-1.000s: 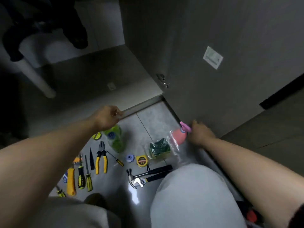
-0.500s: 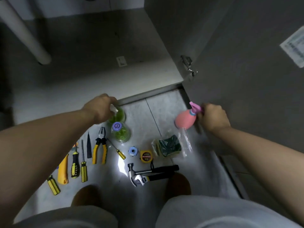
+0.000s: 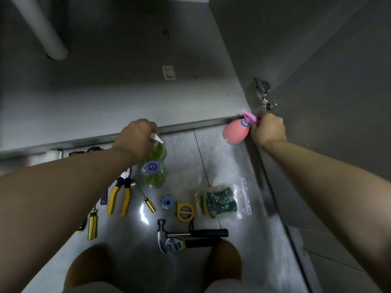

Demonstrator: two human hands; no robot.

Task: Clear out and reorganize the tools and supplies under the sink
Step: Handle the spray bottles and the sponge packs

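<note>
Spray bottle [image 3: 236, 132]: pink, blue collar
Pliers [image 3: 120, 195]: yellow handles
Tape measure [image 3: 185, 212]: yellow
Scouring pads [image 3: 219, 201]: green

Left hand [image 3: 136, 138] covered head of green translucent spray bottle [image 3: 157, 152]. Right hand [image 3: 268, 129] hid trigger of pink plastic spray bottle [image 3: 236, 132]. Left forearm [image 3: 63, 187] hid tips of yellow-handled screwdrivers [image 3: 92, 224]. White pipe [image 3: 42, 28] cut by top edge. Small white label [image 3: 168, 72] unreadable.

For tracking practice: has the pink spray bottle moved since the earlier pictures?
Yes: pink spray bottle rose away from the sponge bag, towards the cabinet sill.
</note>
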